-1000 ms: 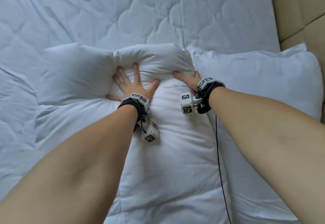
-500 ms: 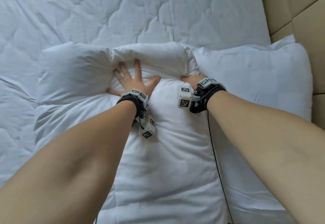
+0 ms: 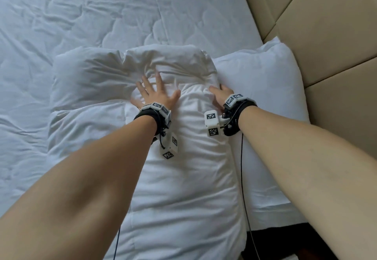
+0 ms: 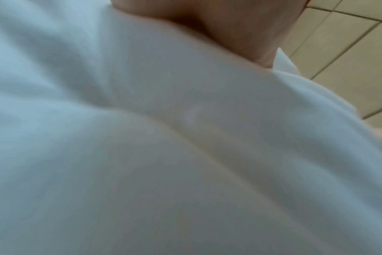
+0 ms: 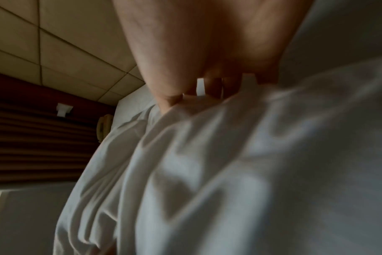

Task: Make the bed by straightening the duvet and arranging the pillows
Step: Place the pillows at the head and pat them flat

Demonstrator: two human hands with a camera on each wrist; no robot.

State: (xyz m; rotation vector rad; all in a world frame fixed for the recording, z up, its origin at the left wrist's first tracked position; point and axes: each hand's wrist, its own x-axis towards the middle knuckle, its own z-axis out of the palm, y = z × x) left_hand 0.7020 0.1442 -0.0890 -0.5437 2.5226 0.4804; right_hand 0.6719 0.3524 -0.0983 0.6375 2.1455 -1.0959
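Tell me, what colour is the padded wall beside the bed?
Beige, a padded wall with dark seams, clearest in the head view.

Head view bright, soft daylight, edges bowed; left wrist view blurred; right wrist view dim, shadowed.

Two hands [image 3: 158, 94] [image 3: 223, 94]; one folded duvet [image 3: 183, 178]; one pillow [image 3: 261, 80]; one quilted mattress cover [image 3: 102, 15].
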